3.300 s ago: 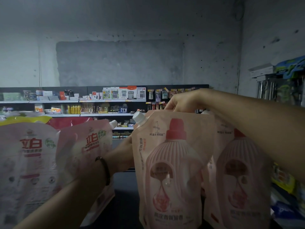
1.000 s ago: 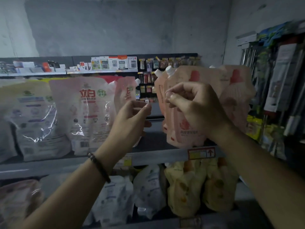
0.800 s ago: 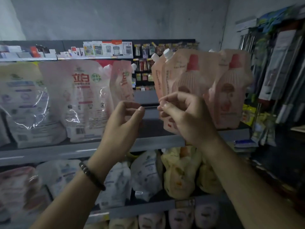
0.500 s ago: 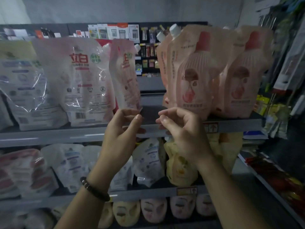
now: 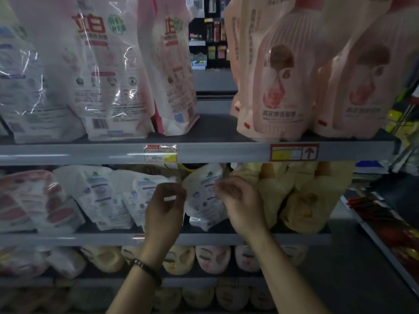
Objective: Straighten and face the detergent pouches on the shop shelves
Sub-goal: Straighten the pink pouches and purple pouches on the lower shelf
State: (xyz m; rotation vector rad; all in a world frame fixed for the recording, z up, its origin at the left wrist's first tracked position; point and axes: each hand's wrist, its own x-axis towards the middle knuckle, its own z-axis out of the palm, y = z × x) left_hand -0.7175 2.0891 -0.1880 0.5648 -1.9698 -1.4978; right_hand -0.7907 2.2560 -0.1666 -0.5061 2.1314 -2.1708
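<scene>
Your upper-left pouches [image 5: 108, 71] are glossy, crinkled plastic film; the shelf edge [image 5: 226, 152] below them looks smooth and matt.

- Upper shelf [image 5: 204, 152]: a row of big detergent pouches [image 5: 102, 75] stands on the left, the spouted pouches [image 5: 278, 87] on the right, with a gap between them.
- Middle shelf [image 5: 90, 240], just below: slumped pouches [image 5: 99, 196] lie left of a leaning pouch [image 5: 204, 196].
- The left hand [image 5: 164, 207] and right hand [image 5: 240, 205] are in front of that leaning pouch, one on each side; whether they touch it is unclear.
- Lowest shelf [image 5: 68, 281]: a row of small pouches [image 5: 213, 259].
</scene>
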